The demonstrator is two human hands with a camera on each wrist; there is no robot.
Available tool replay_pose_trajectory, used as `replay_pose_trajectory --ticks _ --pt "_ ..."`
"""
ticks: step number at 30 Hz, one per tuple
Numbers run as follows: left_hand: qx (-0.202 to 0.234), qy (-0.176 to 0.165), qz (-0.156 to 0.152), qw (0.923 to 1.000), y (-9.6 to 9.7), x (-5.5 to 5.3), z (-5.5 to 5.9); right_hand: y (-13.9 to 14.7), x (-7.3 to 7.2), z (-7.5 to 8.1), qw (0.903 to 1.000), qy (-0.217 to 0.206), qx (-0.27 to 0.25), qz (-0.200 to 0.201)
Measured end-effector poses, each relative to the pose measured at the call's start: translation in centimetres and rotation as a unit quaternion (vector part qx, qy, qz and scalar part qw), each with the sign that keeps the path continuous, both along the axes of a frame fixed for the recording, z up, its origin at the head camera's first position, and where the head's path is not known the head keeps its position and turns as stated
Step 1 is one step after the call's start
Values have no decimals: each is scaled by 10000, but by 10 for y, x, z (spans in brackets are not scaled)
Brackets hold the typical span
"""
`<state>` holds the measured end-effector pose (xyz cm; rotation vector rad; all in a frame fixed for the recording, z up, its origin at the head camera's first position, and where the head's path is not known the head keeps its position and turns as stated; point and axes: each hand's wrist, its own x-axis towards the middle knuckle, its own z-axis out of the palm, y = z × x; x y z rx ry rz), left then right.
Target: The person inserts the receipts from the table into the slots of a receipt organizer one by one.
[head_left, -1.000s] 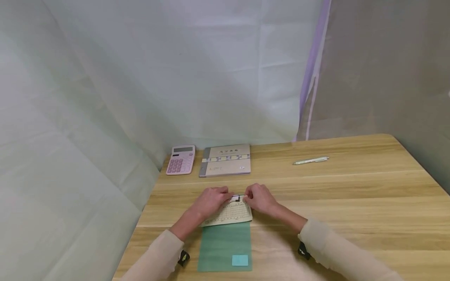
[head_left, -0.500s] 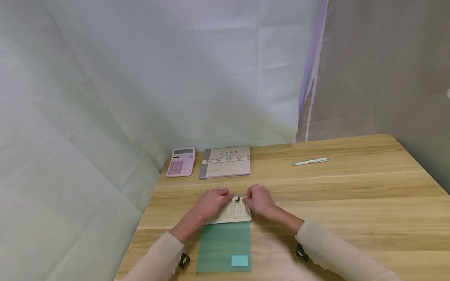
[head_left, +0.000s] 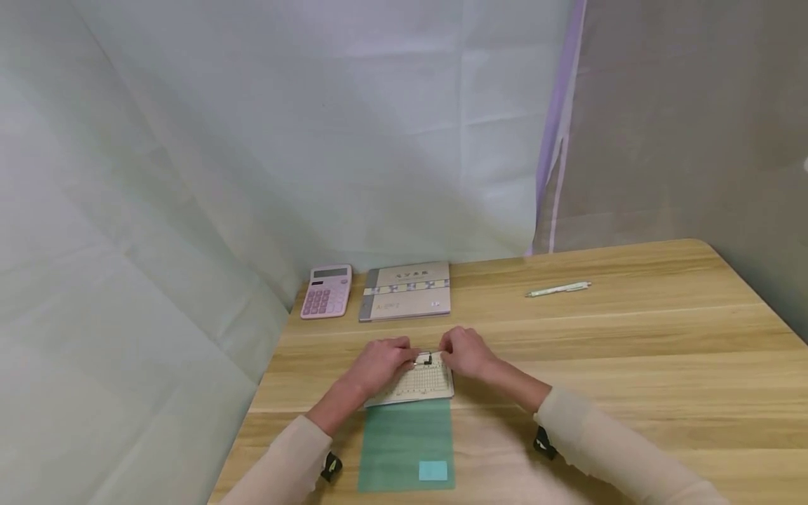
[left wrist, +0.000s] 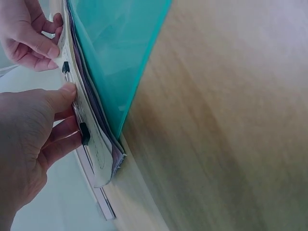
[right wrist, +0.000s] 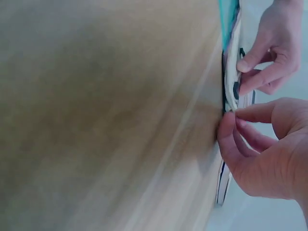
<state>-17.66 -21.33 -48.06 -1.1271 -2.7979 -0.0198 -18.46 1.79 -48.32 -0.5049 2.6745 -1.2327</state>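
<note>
A pad of printed forms [head_left: 419,384] lies on the wooden table [head_left: 631,365], with a translucent green sheet [head_left: 407,442] reaching out from it toward me. A small black clip [head_left: 426,360] sits on the pad's far edge. My left hand [head_left: 407,359] pinches that edge just left of the clip; in the left wrist view its thumb [left wrist: 65,92] lies on the paper stack [left wrist: 96,144] with fingers curled under. My right hand [head_left: 447,355] pinches the same edge right of the clip, and in the right wrist view its thumb and forefinger [right wrist: 230,118] close on the stack's edge [right wrist: 232,77].
At the table's back left lie a pink calculator [head_left: 326,291] and a grey-beige booklet [head_left: 406,290]. A white pen [head_left: 558,289] lies at the back right. A pale curtain hangs behind the table, and a light blue label [head_left: 433,470] sits on the green sheet's near end.
Both hands stay at the pad's far edge by the clip. The right hand has edged slightly away from me; the pad has barely shifted.
</note>
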Motion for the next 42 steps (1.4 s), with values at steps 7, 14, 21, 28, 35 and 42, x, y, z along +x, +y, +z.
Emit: replay_pose_trajectory --ticks 7,14,21,28,35,42 --pt "-117 193 -100 9997 1 1 -1 0 1 -3 9982 -487 -339 -46" --pt "-207 202 -51 9996 3 2 0 -3 3 -6 9967 -433 -552 -415" --pt "-183 276 -58 9994 2 2 -2 -3 4 -5 9945 -590 -647 -581" --pt "-171 335 -131 9992 1 2 -2 -4 4 -4 9945 -571 -657 -579" --pt "-132 103 -32 9999 1 0 -2 0 1 1 9940 -837 -564 -423" --pt "65 -628 225 9977 -5 -2 2 19 -4 11 9947 -916 -450 -159"
